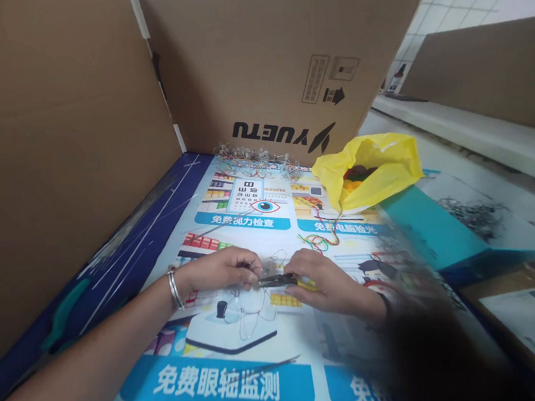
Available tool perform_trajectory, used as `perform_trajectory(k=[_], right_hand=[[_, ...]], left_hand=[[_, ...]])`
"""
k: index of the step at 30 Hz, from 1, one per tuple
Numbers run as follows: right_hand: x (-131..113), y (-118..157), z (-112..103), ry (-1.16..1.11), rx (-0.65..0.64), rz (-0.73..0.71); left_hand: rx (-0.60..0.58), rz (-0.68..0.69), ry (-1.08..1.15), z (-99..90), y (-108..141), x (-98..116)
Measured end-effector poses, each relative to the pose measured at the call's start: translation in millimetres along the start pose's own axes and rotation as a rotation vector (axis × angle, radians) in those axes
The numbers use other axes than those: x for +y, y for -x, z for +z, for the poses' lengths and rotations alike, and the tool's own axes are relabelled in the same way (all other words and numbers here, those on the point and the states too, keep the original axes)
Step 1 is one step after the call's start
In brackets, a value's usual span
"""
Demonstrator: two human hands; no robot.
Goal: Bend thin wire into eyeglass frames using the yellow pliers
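My right hand (325, 283) is closed round the yellow-handled pliers (278, 281), whose dark jaws point left toward my left fingertips. My left hand (233, 268), with a silver bangle on its wrist, pinches a thin wire piece (250, 312) bent into petal-like loops. Its loops hang below the fingers, over the printed sheet. The plier tips meet the wire at my left fingertips; exactly how they grip it is too small to tell. Loose thin wires (264, 366) lie on the sheet nearer to me.
Tall cardboard panels (254, 57) stand at the left and back. A heap of looped wire pieces (264, 163) lies along the back. Right of it sits an open yellow bag (388, 179), with coloured cords (321, 241) before it. Teal-handled pliers (65, 314) lie at the left.
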State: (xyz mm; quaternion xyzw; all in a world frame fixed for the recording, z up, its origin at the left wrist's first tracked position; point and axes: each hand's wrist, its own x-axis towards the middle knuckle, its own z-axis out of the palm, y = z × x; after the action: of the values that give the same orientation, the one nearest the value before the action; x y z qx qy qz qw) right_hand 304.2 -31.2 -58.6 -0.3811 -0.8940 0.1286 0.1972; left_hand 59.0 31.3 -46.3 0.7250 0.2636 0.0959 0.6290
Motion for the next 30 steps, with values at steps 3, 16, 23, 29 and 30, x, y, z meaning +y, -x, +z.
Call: perform_trajectory(k=[3, 16, 23, 29, 30], right_hand=[[-3, -1, 0, 0.040, -0.013, -0.041], [-7, -1, 5, 0.214, -0.096, -0.054], [-7, 0, 7, 0.177, -0.129, 0.002], [-5, 3, 11, 0.106, -0.104, 0.097], [-5, 3, 11, 0.095, -0.097, 0.113]], left_hand=[[-0.043, 0.009, 0.033, 0.6, -1, -2], [-0.119, 0.000, 0.000, 1.1, -1, -5], [-0.116, -0.015, -0.041, 2.7, 0, -1], [0.014, 0.052, -0.044, 0.6, -1, 1], [0.051, 0.082, -0.039, 0.1, -1, 2]])
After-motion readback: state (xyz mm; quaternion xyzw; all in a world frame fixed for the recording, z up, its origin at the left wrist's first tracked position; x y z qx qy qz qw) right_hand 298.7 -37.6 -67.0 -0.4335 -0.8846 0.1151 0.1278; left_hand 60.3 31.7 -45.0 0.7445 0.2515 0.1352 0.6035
